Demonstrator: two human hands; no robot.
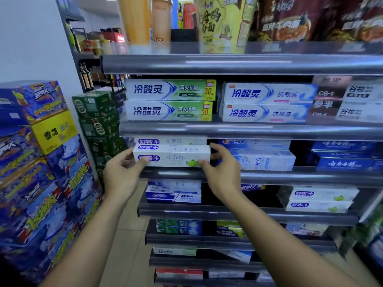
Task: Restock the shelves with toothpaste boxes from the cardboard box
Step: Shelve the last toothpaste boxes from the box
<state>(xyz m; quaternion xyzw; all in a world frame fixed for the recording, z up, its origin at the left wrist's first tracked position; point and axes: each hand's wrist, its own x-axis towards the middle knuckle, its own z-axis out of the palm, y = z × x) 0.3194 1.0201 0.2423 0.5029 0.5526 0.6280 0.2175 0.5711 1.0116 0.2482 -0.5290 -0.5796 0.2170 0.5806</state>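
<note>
A white toothpaste box [172, 155] with a purple logo and green fruit print lies lengthwise at the front left of the third shelf [269, 177]. My left hand [122, 172] grips its left end and my right hand [221, 170] grips its right end. Another box of the same kind [170, 141] sits just behind and above it. The cardboard box is out of view.
Blue Crest boxes [263, 160] stand right of the held box. Green and blue toothpaste boxes [170, 100] fill the shelf above, noodle cups [219, 23] the top one. Stacked beer cartons [41, 162] rise at my left. Lower shelves [207, 212] hold more toothpaste.
</note>
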